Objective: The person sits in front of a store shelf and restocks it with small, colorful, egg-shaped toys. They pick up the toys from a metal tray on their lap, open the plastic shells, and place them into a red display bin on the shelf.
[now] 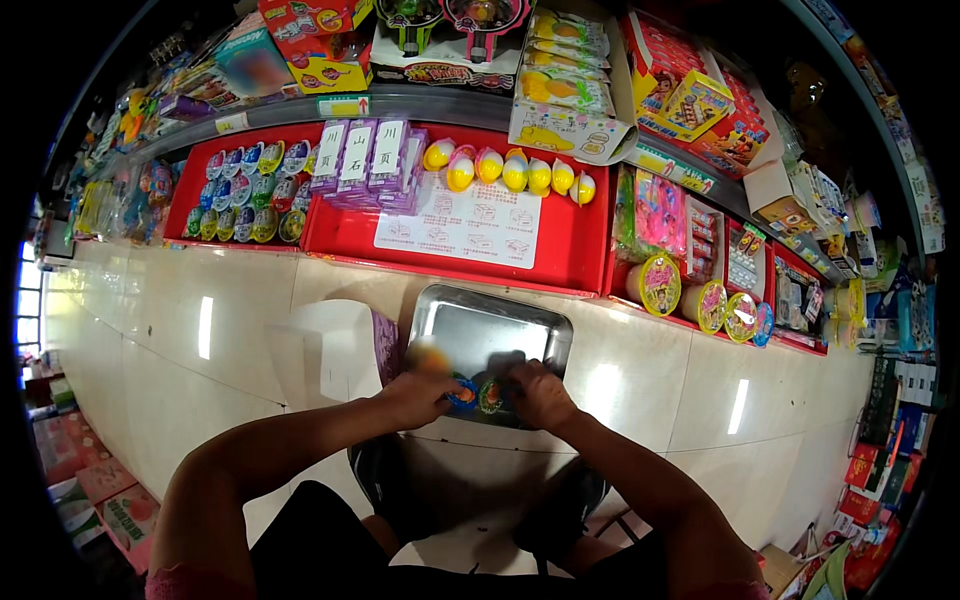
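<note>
A shiny metal tray [491,319] lies on the tiled floor before me. Over its left edge, my left hand [424,399] has its fingertips at a small blue package [463,393]. Just above that hand is a blurred orange and yellow thing [430,358]; whether the hand holds it is unclear. A small green package [490,396] rests in the tray between my hands. My right hand [541,391] is over the tray's right part, fingers bent; a dark blur beside the fingertips hides what they touch. An open white and purple box [349,349] stands left of the tray.
Beyond the tray, a red display box [570,259] holds yellow and white egg-shaped packages [514,171] and purple boxes [356,161]. Round colourful packages [264,225] fill a red box to its left. Lidded tubs [660,285] stand at the right. Stocked shelves rise behind.
</note>
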`<action>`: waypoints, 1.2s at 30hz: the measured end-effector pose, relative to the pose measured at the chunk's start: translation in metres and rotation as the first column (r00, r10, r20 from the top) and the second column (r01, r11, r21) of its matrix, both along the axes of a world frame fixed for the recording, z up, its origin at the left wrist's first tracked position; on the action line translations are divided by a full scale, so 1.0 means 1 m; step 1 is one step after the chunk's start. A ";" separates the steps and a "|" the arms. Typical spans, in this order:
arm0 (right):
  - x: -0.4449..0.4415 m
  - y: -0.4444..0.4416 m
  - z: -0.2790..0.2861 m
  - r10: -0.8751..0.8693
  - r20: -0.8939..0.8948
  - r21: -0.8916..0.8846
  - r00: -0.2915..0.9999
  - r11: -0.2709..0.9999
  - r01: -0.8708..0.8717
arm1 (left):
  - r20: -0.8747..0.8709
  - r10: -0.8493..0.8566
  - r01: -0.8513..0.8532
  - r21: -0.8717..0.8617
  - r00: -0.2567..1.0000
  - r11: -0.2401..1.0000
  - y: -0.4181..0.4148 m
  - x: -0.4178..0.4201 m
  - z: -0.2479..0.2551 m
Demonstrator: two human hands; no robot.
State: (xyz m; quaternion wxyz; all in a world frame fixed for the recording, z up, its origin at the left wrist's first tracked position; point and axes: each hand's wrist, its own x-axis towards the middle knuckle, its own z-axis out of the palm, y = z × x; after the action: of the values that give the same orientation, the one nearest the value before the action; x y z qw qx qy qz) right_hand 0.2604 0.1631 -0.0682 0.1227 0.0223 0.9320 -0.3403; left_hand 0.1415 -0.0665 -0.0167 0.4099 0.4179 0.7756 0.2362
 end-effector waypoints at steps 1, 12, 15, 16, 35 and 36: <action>-0.002 0.004 -0.005 -0.037 -0.006 -0.034 0.999 0.999 0.037 | 0.033 0.041 -0.042 0.026 0.999 0.999 0.000 0.001 -0.003; 0.006 -0.034 0.011 -0.206 -0.063 -0.040 0.977 0.978 0.203 | 0.157 0.338 -0.301 -0.222 0.928 0.928 0.050 0.038 -0.061; 0.007 -0.037 0.023 -0.169 -0.094 -0.056 0.981 0.985 0.164 | 0.415 0.524 -0.406 -0.342 0.744 0.848 0.052 0.040 -0.074; 0.008 -0.039 0.024 -0.080 -0.165 -0.021 0.983 0.997 0.077 | 0.462 0.572 -0.472 -0.323 0.678 0.820 0.050 0.045 -0.082; -0.048 -0.014 0.026 -0.426 0.113 -0.366 0.898 0.822 0.436 | 0.754 0.586 -0.719 -0.226 0.298 0.657 0.068 0.003 -0.036; -0.054 -0.011 0.027 -0.457 0.157 -0.423 0.875 0.770 0.478 | 0.765 0.578 -0.752 -0.195 0.285 0.629 0.071 -0.005 -0.025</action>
State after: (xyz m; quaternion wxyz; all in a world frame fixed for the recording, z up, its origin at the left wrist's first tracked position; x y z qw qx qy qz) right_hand 0.2068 0.1517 -0.0409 0.0568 0.2319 0.7896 -0.5653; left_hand 0.1368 0.0043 -0.0418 0.5158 -0.0514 0.5921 0.6170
